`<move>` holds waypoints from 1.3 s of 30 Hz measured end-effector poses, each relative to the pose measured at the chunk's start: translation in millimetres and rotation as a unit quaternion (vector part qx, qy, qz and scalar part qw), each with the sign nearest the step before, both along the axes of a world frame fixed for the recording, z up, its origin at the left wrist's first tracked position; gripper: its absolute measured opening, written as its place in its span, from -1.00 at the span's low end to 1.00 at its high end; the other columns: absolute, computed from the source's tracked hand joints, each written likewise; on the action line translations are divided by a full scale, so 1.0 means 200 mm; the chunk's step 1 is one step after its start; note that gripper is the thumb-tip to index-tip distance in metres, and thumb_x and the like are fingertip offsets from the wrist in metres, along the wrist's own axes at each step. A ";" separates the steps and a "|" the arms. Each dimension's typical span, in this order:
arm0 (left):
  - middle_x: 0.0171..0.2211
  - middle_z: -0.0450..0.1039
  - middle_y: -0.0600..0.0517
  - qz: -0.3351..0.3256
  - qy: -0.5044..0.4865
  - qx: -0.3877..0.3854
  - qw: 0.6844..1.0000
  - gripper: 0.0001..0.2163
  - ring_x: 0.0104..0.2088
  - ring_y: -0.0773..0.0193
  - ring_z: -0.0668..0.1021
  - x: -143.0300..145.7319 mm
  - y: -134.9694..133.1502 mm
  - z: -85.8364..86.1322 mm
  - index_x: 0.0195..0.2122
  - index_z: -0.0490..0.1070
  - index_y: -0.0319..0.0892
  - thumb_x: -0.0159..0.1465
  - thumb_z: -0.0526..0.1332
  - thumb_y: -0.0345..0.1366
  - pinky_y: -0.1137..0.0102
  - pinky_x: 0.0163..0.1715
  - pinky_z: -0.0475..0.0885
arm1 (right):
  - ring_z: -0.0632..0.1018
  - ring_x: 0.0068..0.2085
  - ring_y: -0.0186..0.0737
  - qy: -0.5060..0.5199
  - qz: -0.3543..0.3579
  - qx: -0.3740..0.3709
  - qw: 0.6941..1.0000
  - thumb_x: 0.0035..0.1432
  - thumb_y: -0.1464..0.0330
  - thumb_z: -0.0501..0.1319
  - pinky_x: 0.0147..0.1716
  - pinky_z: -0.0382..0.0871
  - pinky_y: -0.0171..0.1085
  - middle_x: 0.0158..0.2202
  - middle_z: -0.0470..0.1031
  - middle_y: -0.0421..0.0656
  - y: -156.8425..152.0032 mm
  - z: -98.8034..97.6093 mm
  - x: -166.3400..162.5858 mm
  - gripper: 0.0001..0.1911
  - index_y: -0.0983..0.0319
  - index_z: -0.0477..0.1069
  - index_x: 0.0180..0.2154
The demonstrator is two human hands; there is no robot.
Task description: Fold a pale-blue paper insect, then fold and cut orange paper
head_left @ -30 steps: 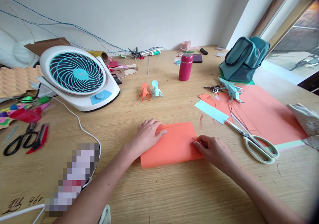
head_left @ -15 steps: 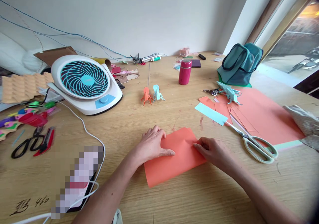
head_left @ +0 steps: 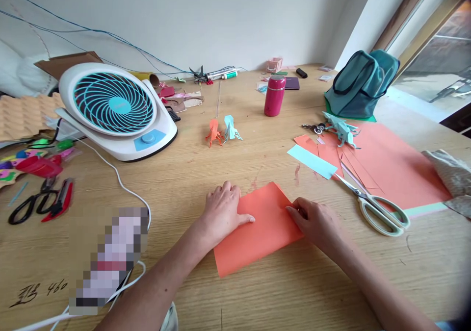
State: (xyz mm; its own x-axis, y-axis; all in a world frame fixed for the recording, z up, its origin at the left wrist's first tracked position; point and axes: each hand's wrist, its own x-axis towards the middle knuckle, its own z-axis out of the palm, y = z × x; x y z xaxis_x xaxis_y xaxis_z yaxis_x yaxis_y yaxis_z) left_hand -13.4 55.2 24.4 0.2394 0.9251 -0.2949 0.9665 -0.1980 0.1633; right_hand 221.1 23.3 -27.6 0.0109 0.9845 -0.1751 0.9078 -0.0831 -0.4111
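Observation:
A sheet of orange paper (head_left: 257,238) lies at a slant on the table in front of me, its upper corner pointing away. My left hand (head_left: 223,213) is on its left side, thumb flat on top and the other fingers curled at the far left edge. At the right edge my right hand (head_left: 312,218) pinches the paper between thumb and bent forefinger; its remaining fingers are tucked under and partly hidden. Beyond the hands stand an orange folded paper figure (head_left: 214,132) and a light blue one (head_left: 231,128).
To the right lie scissors (head_left: 382,213), a light blue paper strip (head_left: 312,162), large orange sheets (head_left: 397,169) and another blue paper figure (head_left: 344,130). A pink flask (head_left: 274,95) and teal bag (head_left: 362,83) stand behind. Leftward are a fan (head_left: 117,110), black-handled scissors (head_left: 33,206) and a white cable (head_left: 117,169).
The paper's upper edges, slightly offset before, now show one sharper corner, and its surface looks flatter. Both hands keep their holds with small shifts. The camera view has moved a little.

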 end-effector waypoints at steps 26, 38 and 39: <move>-0.06 0.39 -0.17 -0.021 0.018 0.027 0.999 -0.59 -0.03 0.00 0.50 0.06 -0.07 -0.03 -0.06 0.34 -0.21 0.26 0.27 0.02 0.20 -0.04 0.40 | 0.58 -0.33 -0.11 -0.007 0.000 0.017 1.000 0.33 0.33 0.01 -0.40 0.15 -0.27 -0.34 0.61 -0.11 -0.05 0.01 0.03 -0.83 0.17 0.35 -0.23; -0.09 0.36 -0.11 -0.034 0.008 0.053 0.998 -0.62 -0.06 0.04 0.48 0.08 -0.09 -0.04 -0.18 0.34 -0.17 0.15 0.41 -0.08 0.23 -0.04 0.39 | 0.57 -0.29 -0.12 -0.004 -0.006 0.017 1.000 0.35 0.31 0.03 -0.36 0.21 -0.25 -0.29 0.58 -0.11 -0.06 0.02 0.05 -0.84 0.18 0.36 -0.21; -0.09 0.37 -0.11 -0.033 0.008 0.049 0.998 -0.62 -0.06 0.04 0.48 0.09 -0.10 -0.05 -0.17 0.33 -0.18 0.15 0.41 -0.09 0.23 -0.04 0.39 | 0.57 -0.26 -0.12 -0.002 -0.006 0.034 0.999 0.35 0.31 0.04 -0.33 0.24 -0.25 -0.25 0.56 -0.09 -0.06 0.02 0.05 -0.84 0.18 0.37 -0.20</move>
State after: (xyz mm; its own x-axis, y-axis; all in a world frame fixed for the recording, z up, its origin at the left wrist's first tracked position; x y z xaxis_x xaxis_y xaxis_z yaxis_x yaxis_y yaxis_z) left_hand 4.0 36.0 14.8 0.2966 0.9319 -0.2087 0.9532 -0.2754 0.1250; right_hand 231.6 10.6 -24.3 0.0222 0.9939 -0.1076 0.9082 -0.0651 -0.4134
